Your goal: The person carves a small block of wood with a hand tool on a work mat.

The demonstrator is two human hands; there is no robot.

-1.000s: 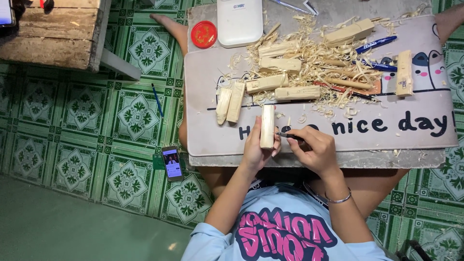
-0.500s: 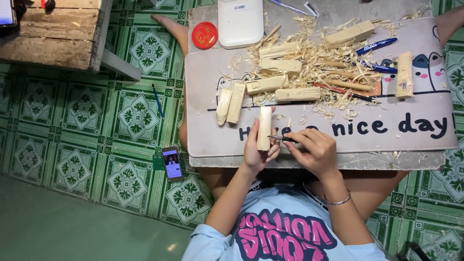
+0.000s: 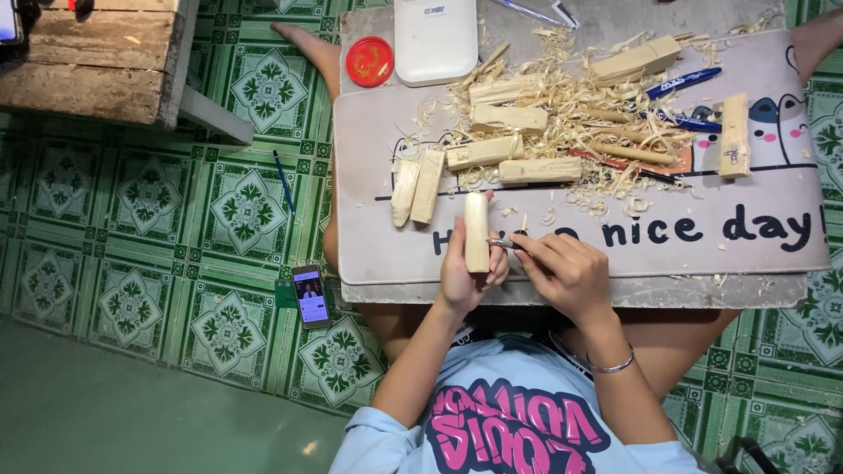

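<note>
Our left hand (image 3: pixel 464 274) wrapped around an upright wooden stick (image 3: pixel 476 231) at the board's (image 3: pixel 378 158) near edge, our right hand (image 3: pixel 566 274) pinching a small blade (image 3: pixel 502 243) against it, more cut sticks (image 3: pixel 485 152) and shavings (image 3: pixel 580 105) mid-board, red lid (image 3: pixel 369 61) at its far left corner.

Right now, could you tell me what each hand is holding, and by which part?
Left hand grips the pale wooden stick by its lower end; right hand holds a small metal-tipped tool by its handle.

Green patterned floor tiles (image 3: pixel 149 193); worn, perhaps wooden bench (image 3: pixel 97 57)
</note>
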